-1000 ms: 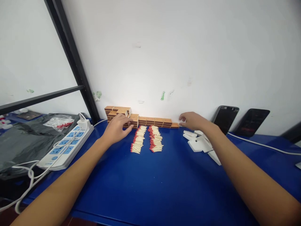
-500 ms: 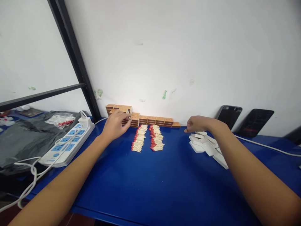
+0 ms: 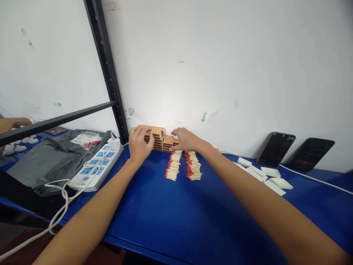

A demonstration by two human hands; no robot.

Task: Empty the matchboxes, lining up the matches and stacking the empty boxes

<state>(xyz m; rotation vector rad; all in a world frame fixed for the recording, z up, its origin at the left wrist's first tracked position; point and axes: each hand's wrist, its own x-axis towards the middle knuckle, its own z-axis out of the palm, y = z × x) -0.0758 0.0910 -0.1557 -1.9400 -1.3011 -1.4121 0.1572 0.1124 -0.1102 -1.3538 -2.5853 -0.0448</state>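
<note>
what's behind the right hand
Part of the matchbox stack shows past the right hand, with the white wall above. Whatever sits directly behind the palm is covered, so that can't be told.

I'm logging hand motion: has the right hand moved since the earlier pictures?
Yes, leftward. Against the matches, the right hand has gone from right of both rows, near the white pieces, to the rows' far ends.

On my feed, the right hand (image 3: 184, 140) masks the right side of the matchbox stack (image 3: 158, 133); the left hand (image 3: 139, 144) covers its left end. Contact at either hand I cannot confirm. Its printing is too small for me to read. Far left of the stack, a co-worker's hand (image 3: 12, 123) is cut off by the frame edge.
</note>
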